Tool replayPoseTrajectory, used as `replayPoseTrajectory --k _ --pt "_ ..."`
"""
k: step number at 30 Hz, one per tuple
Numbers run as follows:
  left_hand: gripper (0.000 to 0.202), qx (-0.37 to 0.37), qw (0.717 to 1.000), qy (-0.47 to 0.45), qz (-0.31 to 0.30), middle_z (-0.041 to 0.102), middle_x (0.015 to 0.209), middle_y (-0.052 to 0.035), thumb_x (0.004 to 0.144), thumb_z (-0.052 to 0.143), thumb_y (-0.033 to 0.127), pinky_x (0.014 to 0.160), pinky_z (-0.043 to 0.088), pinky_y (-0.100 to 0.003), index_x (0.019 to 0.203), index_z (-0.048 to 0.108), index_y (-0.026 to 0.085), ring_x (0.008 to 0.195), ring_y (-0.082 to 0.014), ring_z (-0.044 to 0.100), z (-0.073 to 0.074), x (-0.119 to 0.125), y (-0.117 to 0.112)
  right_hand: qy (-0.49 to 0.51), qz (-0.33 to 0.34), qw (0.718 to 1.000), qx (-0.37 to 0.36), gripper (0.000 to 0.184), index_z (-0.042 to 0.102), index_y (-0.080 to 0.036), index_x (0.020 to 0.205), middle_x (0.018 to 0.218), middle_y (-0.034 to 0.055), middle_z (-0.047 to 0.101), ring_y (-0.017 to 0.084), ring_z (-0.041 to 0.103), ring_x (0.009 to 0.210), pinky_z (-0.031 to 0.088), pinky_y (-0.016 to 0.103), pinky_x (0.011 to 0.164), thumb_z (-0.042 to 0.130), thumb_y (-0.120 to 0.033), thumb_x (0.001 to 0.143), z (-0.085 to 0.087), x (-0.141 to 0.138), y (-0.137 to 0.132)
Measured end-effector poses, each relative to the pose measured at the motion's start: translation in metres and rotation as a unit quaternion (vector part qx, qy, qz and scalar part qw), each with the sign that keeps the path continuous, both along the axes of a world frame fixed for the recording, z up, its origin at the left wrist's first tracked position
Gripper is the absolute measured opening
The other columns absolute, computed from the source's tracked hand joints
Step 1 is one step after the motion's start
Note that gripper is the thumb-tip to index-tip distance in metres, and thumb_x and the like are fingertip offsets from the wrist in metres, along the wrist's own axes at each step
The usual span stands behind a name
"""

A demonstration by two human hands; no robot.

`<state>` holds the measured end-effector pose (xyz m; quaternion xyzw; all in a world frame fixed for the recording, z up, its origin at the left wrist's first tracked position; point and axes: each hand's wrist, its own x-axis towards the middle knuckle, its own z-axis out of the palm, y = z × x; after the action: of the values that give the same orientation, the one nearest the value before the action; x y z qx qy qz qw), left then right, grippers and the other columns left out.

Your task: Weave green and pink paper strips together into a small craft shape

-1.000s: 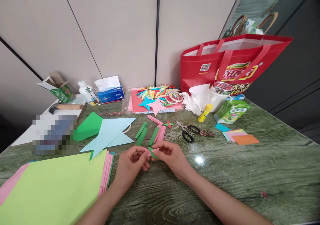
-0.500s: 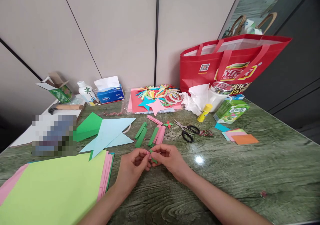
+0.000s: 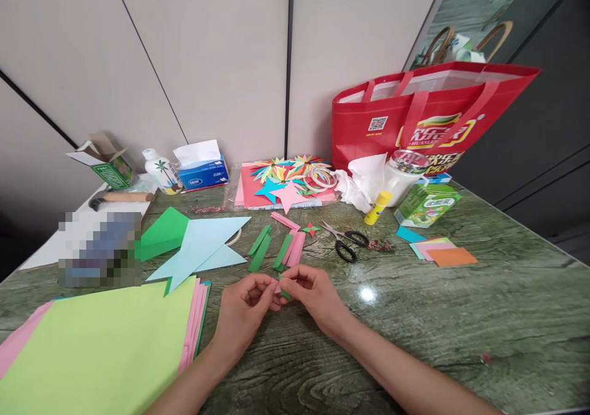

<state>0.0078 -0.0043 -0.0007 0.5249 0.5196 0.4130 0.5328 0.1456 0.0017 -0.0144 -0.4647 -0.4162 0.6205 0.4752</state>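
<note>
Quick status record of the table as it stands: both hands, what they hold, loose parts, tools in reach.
left hand: fingertips pinch the small pink-and-green folded paper piece from its left
right hand: pinches the same piece from its right
grip: both hands closed on the piece
paper strips: green and pink, lying just beyond the hands
scissors: right of the strips, untouched
glue stick: beyond the scissors
paper stack: left of the left hand, light green sheet on top

A glossy green bench (image 3: pixel 461 341) with a wood-like grain carries a bright spot of light (image 3: pixel 367 294) near its middle. Behind its far edge stand pale wall panels (image 3: pixel 221 52) split by dark seams. Dark grey panels (image 3: pixel 548 132) rise at the right.
</note>
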Motion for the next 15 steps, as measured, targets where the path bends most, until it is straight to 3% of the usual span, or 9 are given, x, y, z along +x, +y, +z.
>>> replayPoseTrajectory --k 7,12,15 --pt "0.010 0.029 1.000 0.001 -0.012 0.068 0.067 -0.0019 0.072 0.062 0.025 0.062 0.055 -0.026 0.076 0.062 0.016 0.062 -0.0161 0.066 -0.0053 -0.0030 0.0016 -0.022 0.006 0.999 0.029 0.017 0.060 -0.015 0.068 0.060 -0.0018 0.056 0.010 0.050 0.055 0.039 0.022 0.054 0.064 -0.031 0.067 -0.0017 0.0027 0.0016" --pt "0.012 0.031 0.999 0.013 0.001 0.064 0.062 -0.0021 0.072 0.061 0.026 0.054 0.054 -0.026 0.073 0.063 0.015 0.056 -0.0163 0.064 -0.0044 -0.0022 0.0009 -0.010 -0.002 1.000 0.014 0.023 0.060 -0.014 0.069 0.058 -0.0012 0.058 0.010 0.051 0.051 0.040 0.023 0.052 0.068 -0.036 0.063 -0.0047 0.0021 0.0018" --pt "0.011 0.082 0.995 0.050 -0.008 0.061 0.066 -0.0018 0.075 0.059 0.025 0.053 0.053 -0.026 0.075 0.064 0.016 0.055 -0.0148 0.062 -0.0050 -0.0032 -0.0004 -0.002 -0.008 1.000 0.005 0.027 0.061 -0.014 0.066 0.054 -0.0012 0.058 0.010 0.050 0.048 0.038 0.023 0.051 0.070 -0.038 0.060 -0.0043 0.0016 0.0018"
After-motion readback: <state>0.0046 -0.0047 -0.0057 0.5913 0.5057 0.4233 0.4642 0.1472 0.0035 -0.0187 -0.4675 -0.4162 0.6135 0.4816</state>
